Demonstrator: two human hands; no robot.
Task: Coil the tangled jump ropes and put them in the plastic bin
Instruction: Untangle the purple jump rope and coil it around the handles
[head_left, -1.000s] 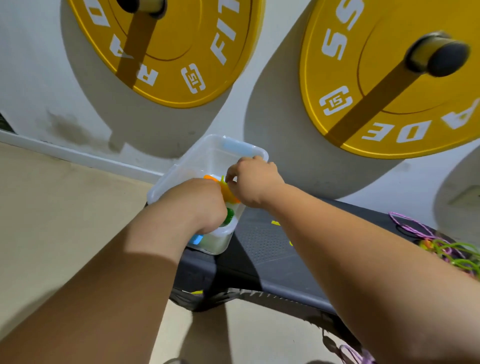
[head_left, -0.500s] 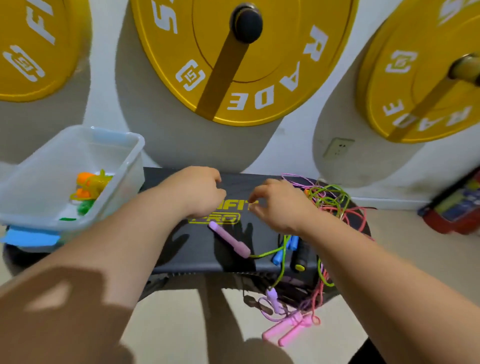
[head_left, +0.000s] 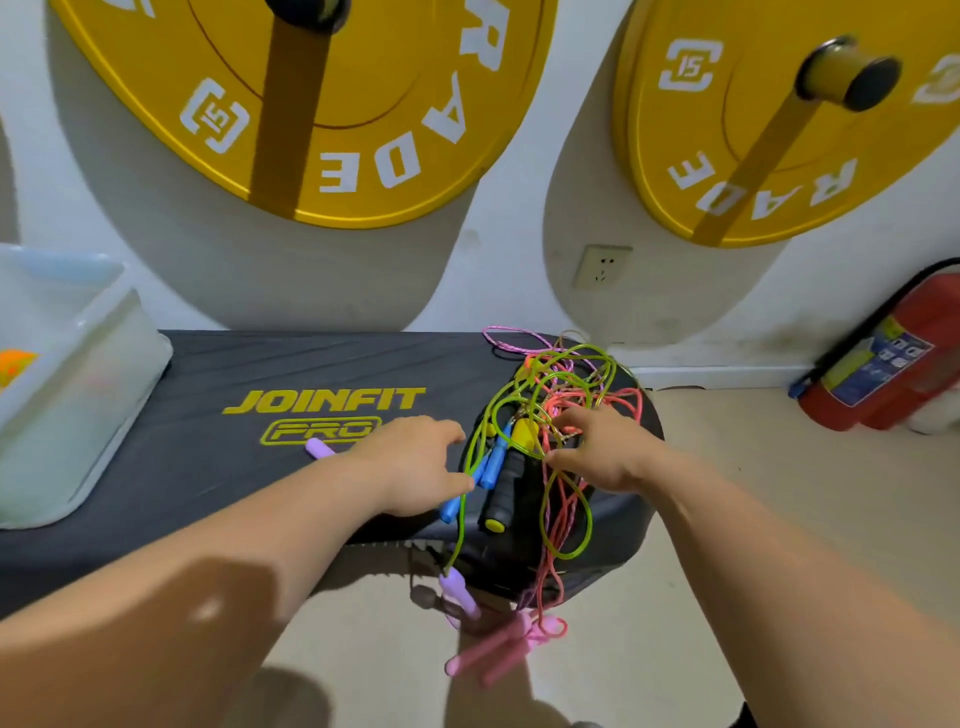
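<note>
Two open grips: left hand (head_left: 415, 462) and right hand (head_left: 602, 449) touch the tangled jump ropes (head_left: 563, 382).

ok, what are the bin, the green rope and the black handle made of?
Bin: milky translucent plastic, light shows through the wall. Green rope: likely glossy see-through PVC cord, thin and shiny. Black handle: matte textured grip, foam or rubber; cannot tell which.

The left hand (head_left: 415, 462) and the right hand (head_left: 605, 449) are stretched forward side by side, palms down, fingers loosely spread.
</note>
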